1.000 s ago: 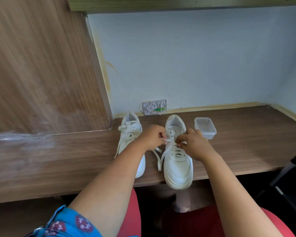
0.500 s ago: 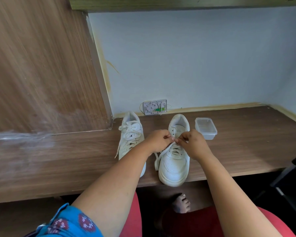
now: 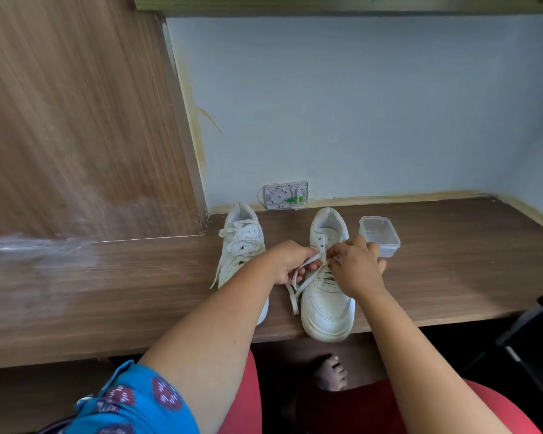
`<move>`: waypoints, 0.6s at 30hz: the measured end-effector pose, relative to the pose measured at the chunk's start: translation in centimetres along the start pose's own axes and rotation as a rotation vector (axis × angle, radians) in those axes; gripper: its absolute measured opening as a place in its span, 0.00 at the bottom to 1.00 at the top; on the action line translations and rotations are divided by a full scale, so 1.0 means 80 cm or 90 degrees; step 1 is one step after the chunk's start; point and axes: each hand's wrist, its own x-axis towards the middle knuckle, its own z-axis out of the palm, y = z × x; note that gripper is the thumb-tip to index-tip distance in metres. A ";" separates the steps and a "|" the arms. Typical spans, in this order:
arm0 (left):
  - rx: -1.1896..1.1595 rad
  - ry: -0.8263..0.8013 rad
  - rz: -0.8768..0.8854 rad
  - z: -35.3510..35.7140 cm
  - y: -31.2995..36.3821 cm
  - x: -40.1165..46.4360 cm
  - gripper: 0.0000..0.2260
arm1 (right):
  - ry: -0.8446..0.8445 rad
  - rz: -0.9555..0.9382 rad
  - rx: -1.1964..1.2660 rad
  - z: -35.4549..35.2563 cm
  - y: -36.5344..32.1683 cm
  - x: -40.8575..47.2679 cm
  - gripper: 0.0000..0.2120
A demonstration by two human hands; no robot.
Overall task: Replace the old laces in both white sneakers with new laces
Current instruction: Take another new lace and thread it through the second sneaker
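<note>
Early stage: both hands on right sneaker (image 3: 326, 296) at desk (image 3: 452, 277) edge, left hand (image 3: 290, 261) pinching lace (image 3: 308, 263), right hand (image 3: 355, 267) pinching at upper eyelets, top holes empty; left sneaker (image 3: 242, 245) fully laced, untouched; whether lace old or new unclear

I am finding no readable text, brand or number anywhere. A faint mark inside the right sneaker (image 3: 326, 238) is staying too small for me to read.

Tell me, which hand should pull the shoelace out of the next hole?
Probably the right hand: its fingertips already pinch at the eyelets of the white leather sneaker on the right. The left hand only holds the loose flat white lace off to the side.
</note>
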 end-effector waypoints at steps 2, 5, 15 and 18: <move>-0.031 -0.027 -0.045 -0.003 0.001 -0.001 0.14 | 0.014 -0.012 -0.026 0.003 0.000 -0.001 0.09; -0.062 -0.068 -0.082 -0.007 0.000 0.000 0.11 | 0.021 -0.009 0.004 0.005 0.001 0.000 0.09; -0.127 -0.036 -0.084 -0.011 0.000 0.010 0.09 | 0.018 0.030 0.077 0.002 0.001 0.002 0.04; -0.119 -0.008 -0.042 -0.009 0.001 0.009 0.07 | 0.011 0.027 0.082 -0.003 0.000 0.000 0.03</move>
